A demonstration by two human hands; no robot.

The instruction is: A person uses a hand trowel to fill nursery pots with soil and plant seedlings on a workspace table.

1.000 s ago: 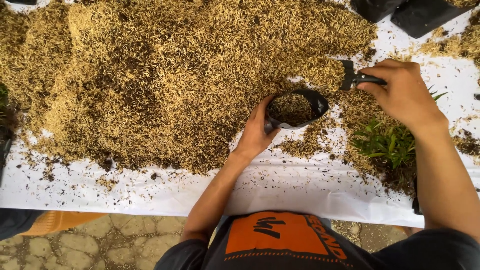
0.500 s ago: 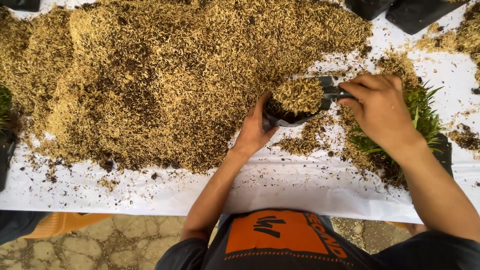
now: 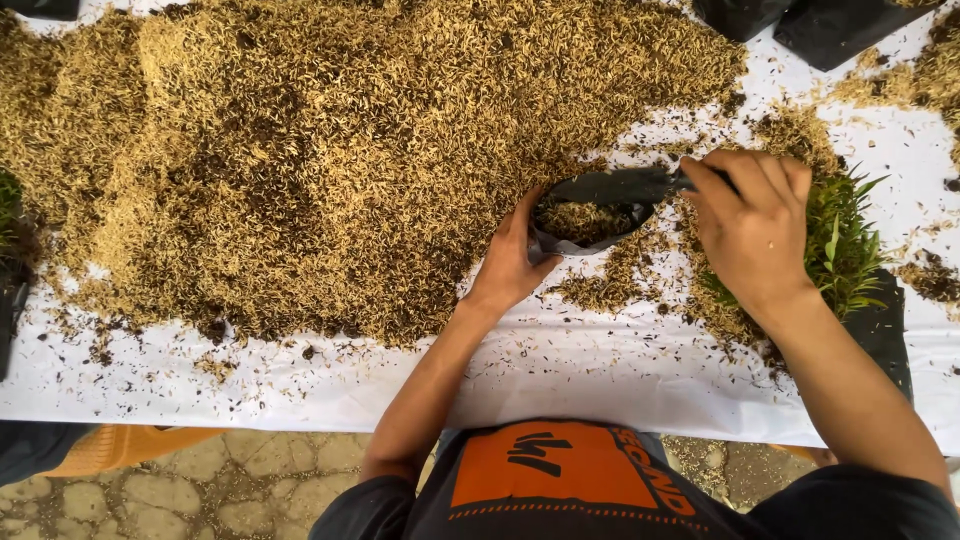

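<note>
My left hand (image 3: 512, 258) grips the near rim of a small black planting bag (image 3: 590, 222) that stands open on the white table cover (image 3: 560, 370) and holds husk mix. My right hand (image 3: 752, 228) holds the handle of a dark trowel (image 3: 612, 186), whose blade lies tipped over the bag's mouth. A big heap of golden husk mixed with dark soil (image 3: 330, 150) spreads to the left and behind the bag. Green seedlings (image 3: 842, 245) in a black bag sit just under and right of my right hand.
Black bags (image 3: 815, 25) lie at the far right corner, with more husk (image 3: 920, 70) beside them. Loose husk and soil crumbs are scattered along the cover's near edge. A stone-paved floor (image 3: 200, 490) shows below the table. A green plant (image 3: 8, 205) sits at the left edge.
The trowel came over the bag heaped with husk and has tipped its load in; its blade now looks empty. My left hand has kept its hold on the bag's rim.
</note>
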